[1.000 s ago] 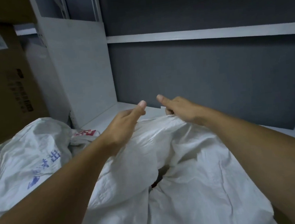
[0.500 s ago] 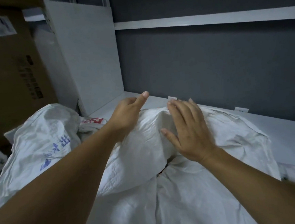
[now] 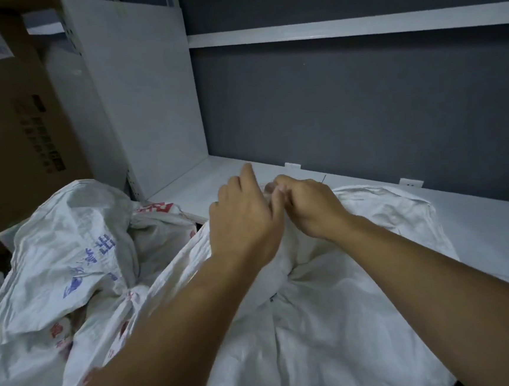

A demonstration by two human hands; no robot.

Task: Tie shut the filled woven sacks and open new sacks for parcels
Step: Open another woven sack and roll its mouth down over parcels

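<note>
i'm working the plain white woven sack [image 3: 320, 325] that sits right in front of me, leaning against the white shelf ledge [image 3: 480, 219], its mouth gathered to a bunched neck. my left hand [image 3: 242, 212] is curled round that neck from the left, and my right hand [image 3: 310, 206] pinches the loose fabric at the top, knuckles nearly touching the left; both hold cloth, neither is spread. this looks like the start of the tie, since i see no knot yet. to do it well i'd keep the left hand clamped low on the neck so the gather can't spread, and let the right twist or wrap the free top tightly before pulling it through. slack here would leave a gap for parcels to slip out. room is tight to the left, where a second crumpled white sack with blue print [image 3: 76, 245] presses against this one, with a brown cardboard box [image 3: 11, 137] behind it. the dark grey back wall [image 3: 363, 115] is close ahead, so i'd pull towards myself or to the right.
</note>
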